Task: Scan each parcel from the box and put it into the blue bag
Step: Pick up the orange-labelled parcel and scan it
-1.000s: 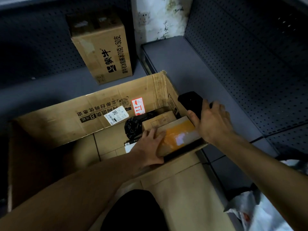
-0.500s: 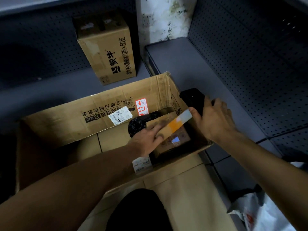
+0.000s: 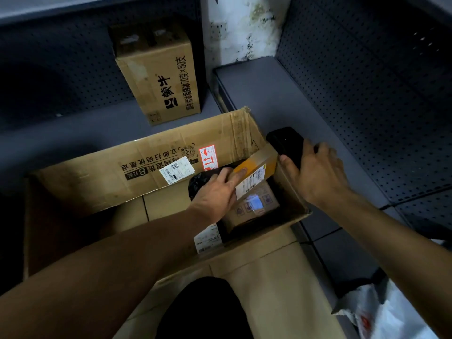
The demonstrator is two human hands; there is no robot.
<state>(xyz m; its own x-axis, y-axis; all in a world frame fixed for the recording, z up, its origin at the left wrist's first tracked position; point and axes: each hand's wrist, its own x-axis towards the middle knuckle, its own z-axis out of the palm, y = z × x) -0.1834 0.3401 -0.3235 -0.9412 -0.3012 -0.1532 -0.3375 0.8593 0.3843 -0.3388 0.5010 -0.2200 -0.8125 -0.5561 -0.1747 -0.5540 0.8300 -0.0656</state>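
Observation:
A big open cardboard box stands in front of me. My left hand grips a flat orange-taped parcel, tipped up on edge so its white label faces the scanner. My right hand holds a black handheld scanner over the box's right corner. A patch of scanner light falls on a brown parcel lying below in the box. A black plastic parcel lies behind my left hand. The blue bag is not in view.
A tall printed carton stands on the grey shelf at the back. Perforated dark panels close in the right side and rear. A white plastic bag lies at the lower right. My dark-clad knee is below the box.
My left hand has lifted the orange parcel from lying flat and turned it on edge, label toward the scanner. The parcel beneath is now uncovered. My right hand stayed at the box corner.

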